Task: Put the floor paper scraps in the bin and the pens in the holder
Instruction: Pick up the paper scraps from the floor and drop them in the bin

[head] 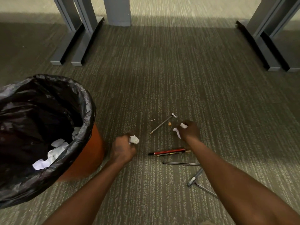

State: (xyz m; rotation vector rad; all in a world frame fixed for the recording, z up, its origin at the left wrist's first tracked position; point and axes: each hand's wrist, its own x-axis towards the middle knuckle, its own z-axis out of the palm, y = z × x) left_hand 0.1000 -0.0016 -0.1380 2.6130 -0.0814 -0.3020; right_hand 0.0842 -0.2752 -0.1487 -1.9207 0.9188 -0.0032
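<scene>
Both arms reach forward and down over a green-grey striped carpet. The left hand (124,149) is curled into a fist, its grip closed on a crumpled white paper scrap (134,139) that shows at the far side of the fingers; this hand sits just right of the bin (90,153), an orange container lined with a black plastic bag (48,111) that folds over the rim. Inside the bag, on its near right side, lie several white paper pieces (52,154). The right hand (189,131) is farther away and to the right, its grip also closed, holding white scraps (178,132) that stick out at its left and top. Just beyond and left of that hand a grey pencil (161,125) lies slanted on the floor, with a small white scrap (174,115) at its far end, a tiny orange bit (169,123) beside it, and a thin white sliver (153,120) to the left. Nearer, between the two arms, a red pencil (168,151) lies across with a thinner pen touching its near side. A dark pen (181,163) lies nearer still, its right end hidden under the right forearm. Two grey pens (195,177) lie close to the right arm, partly covered by it. At the far edge stand grey metal desk legs (76,38) on both sides.
</scene>
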